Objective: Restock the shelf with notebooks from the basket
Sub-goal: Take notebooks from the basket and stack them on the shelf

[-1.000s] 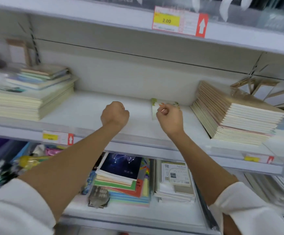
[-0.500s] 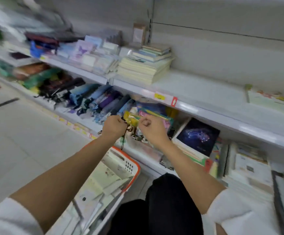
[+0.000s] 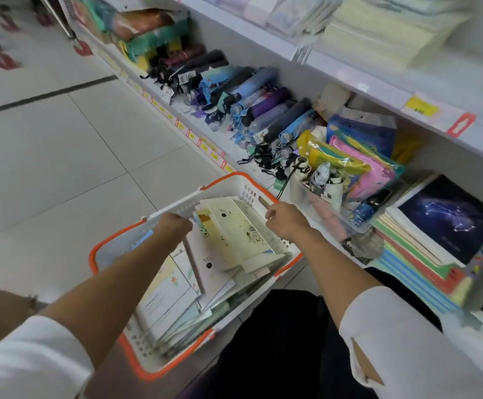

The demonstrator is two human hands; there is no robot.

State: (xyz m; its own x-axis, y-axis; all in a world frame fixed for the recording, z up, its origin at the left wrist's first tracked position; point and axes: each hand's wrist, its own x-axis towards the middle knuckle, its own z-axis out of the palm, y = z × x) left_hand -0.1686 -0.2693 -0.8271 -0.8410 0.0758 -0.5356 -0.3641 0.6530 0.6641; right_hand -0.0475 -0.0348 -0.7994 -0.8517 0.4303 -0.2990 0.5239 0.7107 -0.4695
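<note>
A white basket with an orange rim (image 3: 106, 249) stands on the floor in front of me, filled with several notebooks. A cream notebook (image 3: 236, 228) lies tilted on top of the pile. My left hand (image 3: 174, 227) hovers over the basket's left side, just below the white handle (image 3: 177, 208), fingers curled with nothing in them. My right hand (image 3: 288, 221) is over the basket's right edge, beside the cream notebook's corner, fingers also curled and empty. The upper shelf (image 3: 378, 87) runs along the top right and carries a stack of pale notebooks (image 3: 378, 38).
On the lower shelf lie folded umbrellas (image 3: 249, 108), bright plastic pouches (image 3: 349, 165) and a pile of notebooks topped by a dark constellation cover (image 3: 447, 217). A yellow price tag (image 3: 420, 106) sits on the upper shelf edge. Tiled floor (image 3: 61, 156) spreads to the left.
My view has swung down and left from the upper shelf to the basket. Both hands came down from the shelf and now hang over the basket.
</note>
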